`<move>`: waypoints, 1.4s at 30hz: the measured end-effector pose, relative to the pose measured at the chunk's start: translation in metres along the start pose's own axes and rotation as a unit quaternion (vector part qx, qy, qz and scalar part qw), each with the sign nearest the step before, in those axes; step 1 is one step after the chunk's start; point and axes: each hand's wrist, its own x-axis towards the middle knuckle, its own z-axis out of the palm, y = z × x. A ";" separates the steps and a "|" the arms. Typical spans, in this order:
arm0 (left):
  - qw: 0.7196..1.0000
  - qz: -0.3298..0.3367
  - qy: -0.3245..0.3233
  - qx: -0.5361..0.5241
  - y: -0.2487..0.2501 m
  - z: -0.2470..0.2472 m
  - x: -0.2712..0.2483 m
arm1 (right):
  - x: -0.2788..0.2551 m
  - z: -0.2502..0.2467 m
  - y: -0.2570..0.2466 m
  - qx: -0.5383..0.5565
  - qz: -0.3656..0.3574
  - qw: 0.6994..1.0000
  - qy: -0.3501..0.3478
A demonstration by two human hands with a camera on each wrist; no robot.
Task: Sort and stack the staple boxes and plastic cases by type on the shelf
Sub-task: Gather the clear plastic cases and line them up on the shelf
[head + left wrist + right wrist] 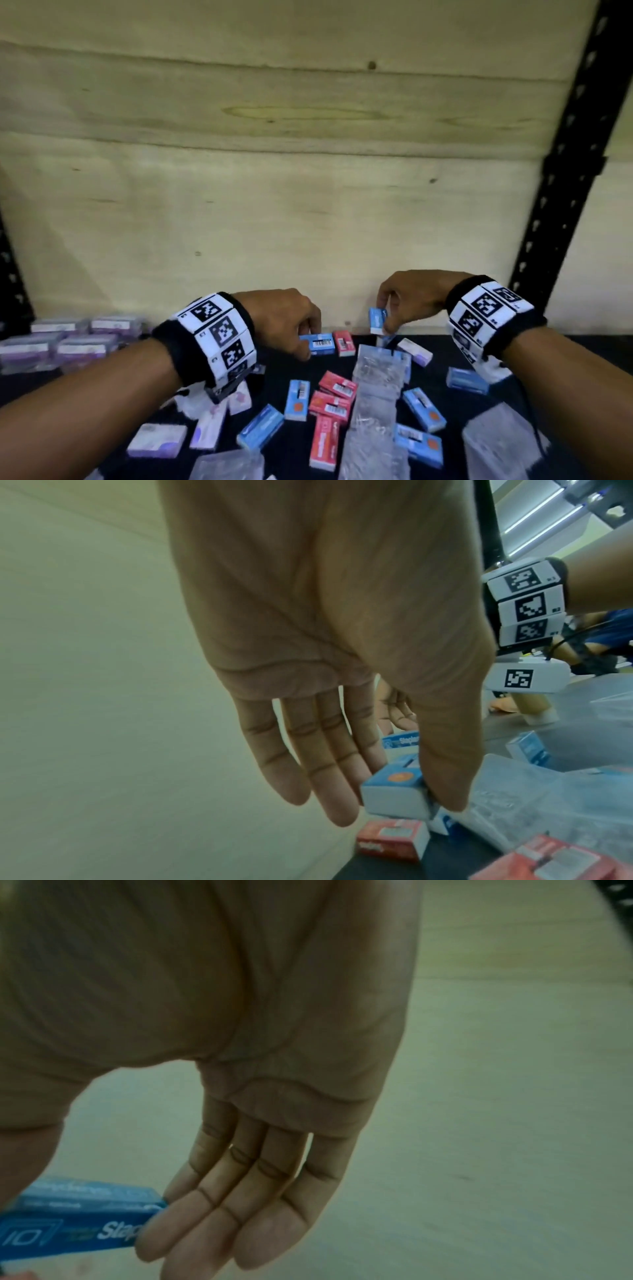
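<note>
While most of the pile is yet to be sorted, the near part of the dark shelf (pixel 428 356) is littered with loose stuff: clear plastic cases (pixel 373 404) lie in a strip down the middle, red staple boxes (pixel 334 399) are scattered just left of them, more blue ones (pixel 423 409) sit to the right, and a few pale purple boxes (pixel 156 440) are dropped at the near left. No tidy stack of red or blue can be seen yet, so the job is judged to be early-ish.

A bit farther in, a blue staple box (pixel 318 343) is gripped by the left hand (pixel 291 323), thumb on one side and fingers on the other; in the left wrist view it's held just above a red box. Right beside it, another red box (pixel 343 342) stands on the shelf.

Farther right, a second blue box (pixel 376 320) is pinched upright by the right hand (pixel 407 301) between thumb and fingertips, clear of the shelf, close to the wooden back wall (pixel 274 205).

At the far left, purple-labelled cases (pixel 68 342) are already stacked in neat rows.

So the blue-box gathering step seems to be in hand. Next, the two blues probably need to be brought together flat, edges lined up, on a bare patch near the back wall.
</note>
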 end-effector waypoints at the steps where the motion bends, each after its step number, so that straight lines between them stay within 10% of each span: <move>1: 1.000 0.009 -0.001 0.003 0.008 -0.001 0.009 | -0.002 0.001 0.012 0.002 0.013 1.000 -0.002; 16: 0.996 0.081 0.019 0.019 0.105 -0.011 0.138 | -0.014 0.035 0.134 0.042 0.168 0.984 -0.051; 42: 0.993 0.088 -0.047 0.057 0.138 0.005 0.196 | -0.015 0.050 0.154 0.031 0.120 0.992 -0.039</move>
